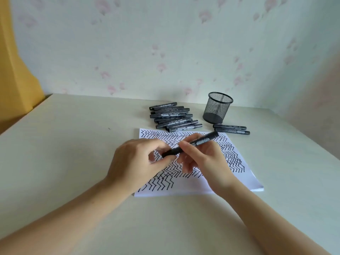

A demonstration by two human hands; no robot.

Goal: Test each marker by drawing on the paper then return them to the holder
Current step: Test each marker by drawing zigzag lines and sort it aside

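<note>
Both hands, left hand point(136, 161) and right hand point(204, 159), grip 1 marker point(191, 143) above paper point(239, 173).

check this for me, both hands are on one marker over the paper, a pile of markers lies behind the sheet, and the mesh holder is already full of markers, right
Not quite: the head view shows the mesh holder standing empty. The rest holds: the left hand and right hand both grip one marker over the paper, and a pile of markers lies behind the sheet.
</note>
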